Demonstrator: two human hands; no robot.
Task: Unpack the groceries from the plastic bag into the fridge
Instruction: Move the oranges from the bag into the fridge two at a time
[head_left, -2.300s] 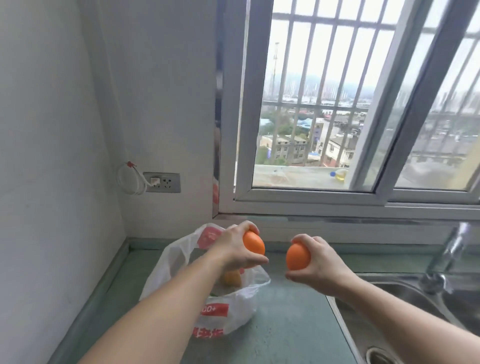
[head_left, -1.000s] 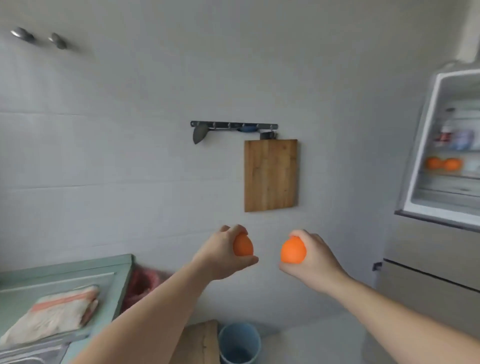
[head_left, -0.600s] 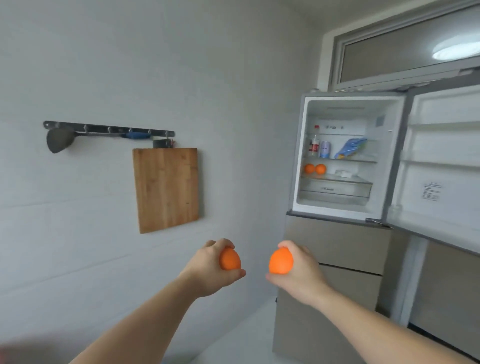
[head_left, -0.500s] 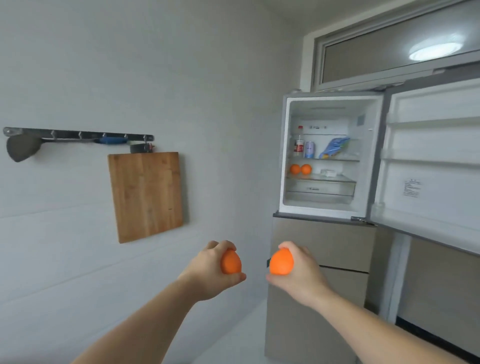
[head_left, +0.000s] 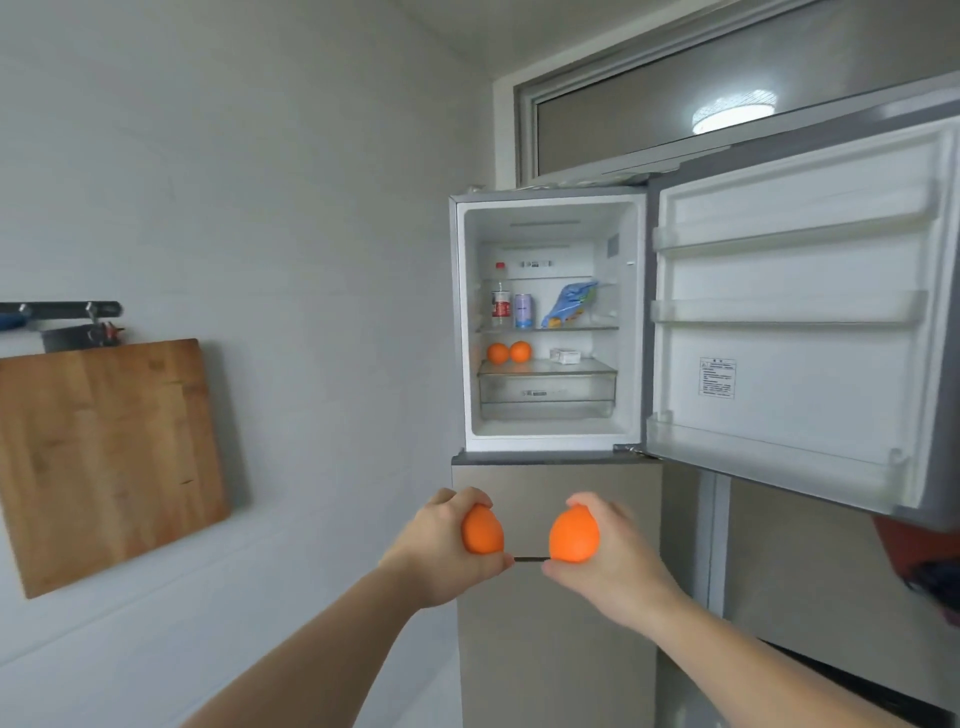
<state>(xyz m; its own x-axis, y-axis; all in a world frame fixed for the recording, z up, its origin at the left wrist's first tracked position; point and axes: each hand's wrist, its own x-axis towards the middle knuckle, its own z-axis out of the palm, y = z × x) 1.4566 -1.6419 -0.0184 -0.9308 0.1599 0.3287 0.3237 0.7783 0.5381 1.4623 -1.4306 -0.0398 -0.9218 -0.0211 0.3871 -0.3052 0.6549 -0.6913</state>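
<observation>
My left hand (head_left: 440, 551) grips an orange (head_left: 482, 530), and my right hand (head_left: 608, 566) grips a second orange (head_left: 573, 535). Both hands are held side by side in front of me, below the fridge's open upper compartment (head_left: 550, 421). Two oranges (head_left: 509, 352) lie on its lower glass shelf at the left. The shelf above holds a bottle (head_left: 501, 304), a can (head_left: 523, 310) and a blue packet (head_left: 569, 304). The plastic bag is out of sight.
The fridge door (head_left: 800, 332) stands swung open to the right, its racks bare. A small white box (head_left: 565, 355) sits on the lower shelf beside the oranges. A wooden cutting board (head_left: 104, 457) hangs on the left wall under a hook rail (head_left: 62, 309).
I have turned from the counter and bag at the window towards the fridge and come closer to it. Both hands still hold their oranges in the same way.
</observation>
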